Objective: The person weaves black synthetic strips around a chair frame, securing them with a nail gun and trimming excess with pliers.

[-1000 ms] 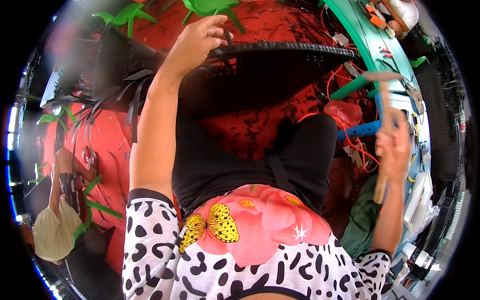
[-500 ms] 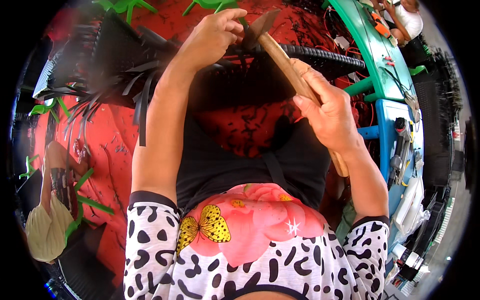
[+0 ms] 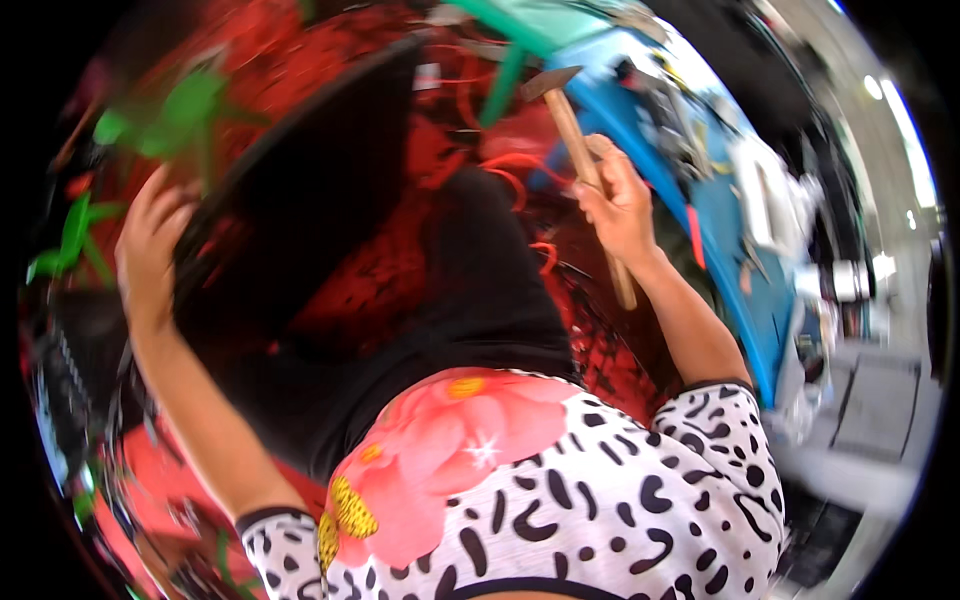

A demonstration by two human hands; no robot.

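My right hand (image 3: 622,205) is closed round the wooden handle of a hammer (image 3: 568,125), held up with its metal head away from me. At the far left, my left hand (image 3: 150,250) has its fingers bent over the edge of a large black woven piece (image 3: 310,170). Motion blur softens these fingers, and the thumb is hidden. The black piece stands tilted over my lap, its dark inner side toward me and its curved rim running up toward the far middle. Hammer and black piece are apart.
On my right a blue table (image 3: 728,290) carries tools and a white bundle (image 3: 765,195). A green table (image 3: 510,28) adjoins it at the far side. Green stools (image 3: 190,110) stand at the far left. Black scraps and red cords (image 3: 510,162) lie on the red floor (image 3: 600,355).
My view has turned right toward the blue table. My left hand has left the hammer head's side and now lies at the black piece's edge. The black piece is tilted differently. The hammer stays in my right hand.
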